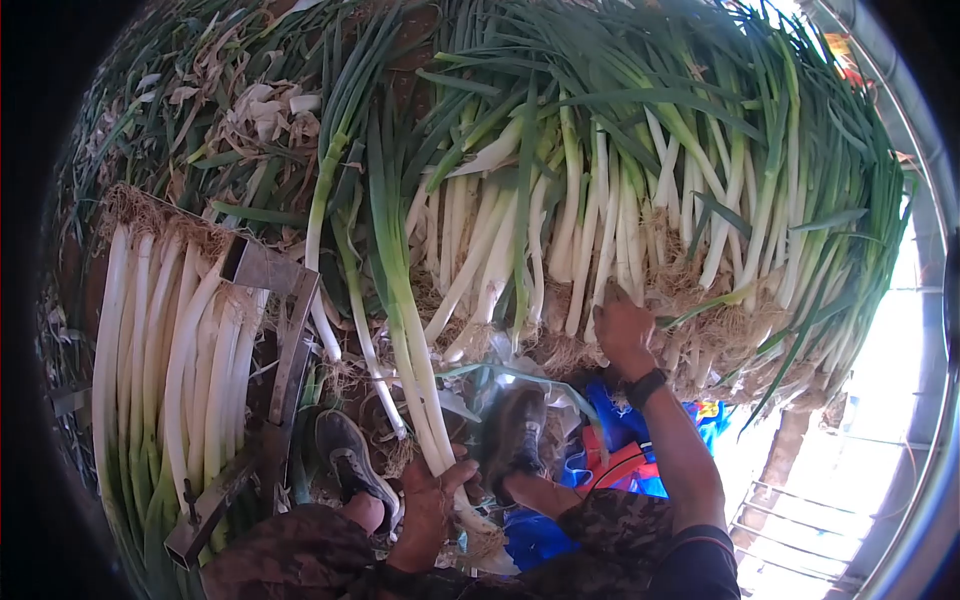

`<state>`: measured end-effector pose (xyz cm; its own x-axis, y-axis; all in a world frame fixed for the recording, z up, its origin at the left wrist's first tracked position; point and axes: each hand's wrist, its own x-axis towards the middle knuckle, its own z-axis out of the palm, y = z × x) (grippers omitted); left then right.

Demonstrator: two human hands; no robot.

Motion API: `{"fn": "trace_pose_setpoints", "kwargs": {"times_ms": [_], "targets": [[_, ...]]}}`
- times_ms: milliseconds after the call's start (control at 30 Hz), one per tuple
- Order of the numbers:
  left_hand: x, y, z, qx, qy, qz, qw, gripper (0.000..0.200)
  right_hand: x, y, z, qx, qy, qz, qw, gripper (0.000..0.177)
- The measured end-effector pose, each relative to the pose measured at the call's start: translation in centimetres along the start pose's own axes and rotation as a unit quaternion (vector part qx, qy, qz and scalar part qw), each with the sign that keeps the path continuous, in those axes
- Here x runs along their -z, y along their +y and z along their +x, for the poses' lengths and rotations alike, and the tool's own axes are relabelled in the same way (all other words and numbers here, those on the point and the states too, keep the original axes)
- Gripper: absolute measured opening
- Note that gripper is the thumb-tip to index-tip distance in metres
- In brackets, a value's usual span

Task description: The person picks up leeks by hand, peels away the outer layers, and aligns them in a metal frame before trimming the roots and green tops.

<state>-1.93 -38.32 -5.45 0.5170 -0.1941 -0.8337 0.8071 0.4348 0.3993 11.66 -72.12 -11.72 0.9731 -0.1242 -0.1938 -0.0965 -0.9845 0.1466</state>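
Observation:
My left hand [430, 510] is low in the middle, its fingers closed around the white lower stalks of a couple of long green onions [412, 345]. Their green leaves stretch up and away from me, and their roots hang below the hand near my lap. Farther up and to the right, my right hand [625, 332], with a dark band on its wrist, reaches into the large pile of green onions [690, 190]. Its fingers curl at the lower end of a white stalk [607, 235], and the fingertips are partly hidden among the stalks and roots.
On the left, a bundle of green onions [170, 350] lies roots-up in a metal frame [285, 370]. Loose onions [360, 300] lie between frame and pile. Dry peelings [268, 112] and leaves cover the upper left. Blue plastic [540, 540] lies near my shoes [355, 462].

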Motion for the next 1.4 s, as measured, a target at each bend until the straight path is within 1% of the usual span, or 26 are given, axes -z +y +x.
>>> {"fn": "trace_pose_setpoints", "kwargs": {"times_ms": [33,100,133,200,300,367,433,467,533,567,600,667,700,733,800,833,900,1033,1100,1133,1200,1233,1267,1300,1333,1400], "targets": [[0.1,-0.6,0.4,-0.015,-0.006,0.000,1.000,0.035,-0.5,-0.6,0.6,0.001,0.002,0.000,1.000,0.052],[0.1,-1.0,0.5,-0.028,-0.014,0.003,0.999,0.036,-1.6,-2.0,2.2,-0.096,0.001,0.003,0.995,0.064],[0.1,-1.0,0.5,-0.021,-0.016,-0.010,1.000,0.036,-1.5,-2.4,3.3,-0.096,0.001,0.005,0.995,0.064],[-0.1,-1.0,0.3,-0.012,-0.019,-0.024,0.999,0.037,-1.0,-2.6,5.5,-0.171,-0.065,0.046,0.982,0.074],[0.1,-0.7,0.3,-0.006,0.009,-0.001,1.000,0.037,-2.8,-3.5,6.6,-0.207,-0.003,0.074,0.976,0.074],[0.9,-2.0,0.9,-0.032,0.006,-0.003,0.999,0.037,-2.3,-3.7,6.4,-0.173,0.005,0.095,0.980,0.069],[0.4,-1.3,0.2,-0.039,0.005,-0.001,0.999,0.037,-2.6,0.1,6.1,-0.104,0.005,0.153,0.983,0.057],[0.3,-1.0,-0.1,-0.051,0.008,0.006,0.999,0.037,-2.8,2.1,6.4,-0.107,0.006,0.150,0.983,0.057],[0.8,-1.6,0.1,-0.046,-0.004,0.017,0.999,0.037,-1.4,3.5,7.0,-0.143,-0.105,0.369,0.912,0.052],[0.9,-1.6,0.1,-0.050,0.000,0.020,0.999,0.037,-1.2,3.4,6.5,-0.197,-0.124,0.477,0.847,0.055],[0.8,-1.7,0.1,-0.054,0.003,0.022,0.998,0.038,-1.4,3.1,6.3,-0.196,-0.119,0.479,0.847,0.055],[0.9,-2.0,0.0,-0.058,-0.002,0.016,0.998,0.038,-3.8,3.2,6.2,-0.173,-0.025,0.474,0.863,0.053],[1.0,-2.0,-0.1,-0.058,-0.002,0.007,0.998,0.039,-6.1,4.0,7.1,-0.147,-0.016,0.392,0.908,0.050],[1.0,-1.8,-0.3,-0.060,-0.003,0.007,0.998,0.039,-6.7,3.8,7.0,-0.145,-0.014,0.392,0.908,0.050],[0.6,-1.1,-0.8,-0.047,0.017,0.032,0.998,0.040,-7.3,3.1,7.0,-0.065,0.084,0.199,0.974,0.052],[0.7,-1.1,-0.7,-0.051,0.017,0.032,0.998,0.040,-5.7,2.0,7.1,-0.063,0.088,0.201,0.974,0.052],[0.7,-1.4,-0.8,-0.058,0.005,0.018,0.998,0.041,-2.9,1.1,6.3,-0.152,0.011,0.203,0.967,0.053],[-0.2,-0.3,-2.0,-0.044,0.008,0.015,0.999,0.042,1.8,2.7,6.1,-0.109,-0.006,0.275,0.955,0.053],[-0.2,-0.5,-1.9,-0.064,-0.007,0.028,0.998,0.044,6.6,2.4,4.5,-0.138,-0.100,0.354,0.920,0.050],[-0.2,-0.7,-2.0,-0.062,-0.011,0.028,0.998,0.044,6.5,2.3,3.3,-0.141,-0.099,0.352,0.920,0.050],[-0.2,-1.1,-1.8,-0.064,-0.027,0.023,0.997,0.044,5.4,0.8,-0.5,-0.014,-0.014,0.324,0.946,0.048],[-0.1,-1.5,-1.4,-0.066,-0.027,0.024,0.997,0.044,4.6,-0.3,-2.7,0.142,0.039,0.276,0.950,0.045],[0.0,-2.3,-1.0,-0.091,-0.045,0.003,0.995,0.045,3.8,-1.7,-5.2,0.290,0.089,0.221,0.927,0.043],[0.0,-2.8,-1.0,-0.115,-0.065,-0.018,0.991,0.045,7.4,-6.1,-7.6,0.069,-0.196,0.282,0.937,0.042],[-0.4,-2.1,-1.9,-0.114,-0.067,-0.016,0.991,0.045,8.4,-8.9,-10.7,0.081,-0.234,0.282,0.927,0.032],[-1.5,0.2,-4.4,-0.048,-0.095,-0.009,0.994,0.047,8.6,-11.2,-15.7,0.364,-0.105,0.163,0.911,0.026]]}}
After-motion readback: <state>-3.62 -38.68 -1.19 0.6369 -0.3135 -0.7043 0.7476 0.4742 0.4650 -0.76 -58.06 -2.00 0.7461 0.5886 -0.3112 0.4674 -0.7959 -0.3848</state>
